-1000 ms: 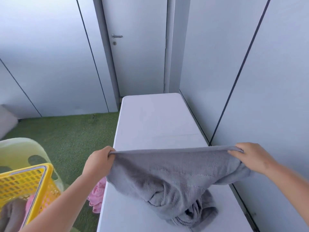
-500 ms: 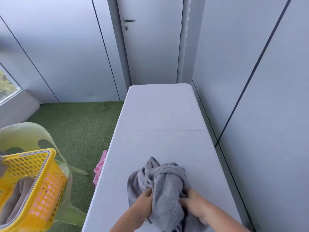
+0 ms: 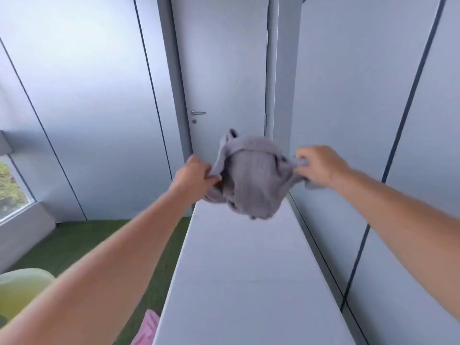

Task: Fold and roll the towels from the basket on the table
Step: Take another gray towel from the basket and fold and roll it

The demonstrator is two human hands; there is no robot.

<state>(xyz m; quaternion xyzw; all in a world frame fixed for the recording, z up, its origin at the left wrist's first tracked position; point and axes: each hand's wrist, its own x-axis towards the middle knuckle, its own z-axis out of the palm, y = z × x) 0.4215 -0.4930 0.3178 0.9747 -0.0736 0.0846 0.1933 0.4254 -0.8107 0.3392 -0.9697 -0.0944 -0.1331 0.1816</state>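
A bunched grey towel (image 3: pixel 251 178) hangs in the air above the far end of the long white table (image 3: pixel 249 282). My left hand (image 3: pixel 196 176) grips its left edge and my right hand (image 3: pixel 321 165) grips its right edge, both arms stretched out forward. The cloth is crumpled between the hands and blurred by motion. The yellow basket is out of view.
A pale green chair (image 3: pixel 20 290) sits at the lower left on green turf (image 3: pixel 74 245). A pink cloth (image 3: pixel 146 329) hangs off the table's left edge. A grey wall (image 3: pixel 373 120) runs along the table's right side; a closed door (image 3: pixel 224 83) stands behind it.
The towel was bunched low on the near table between both hands; now both arms have swung it up and forward over the far end. The view has tilted upward.
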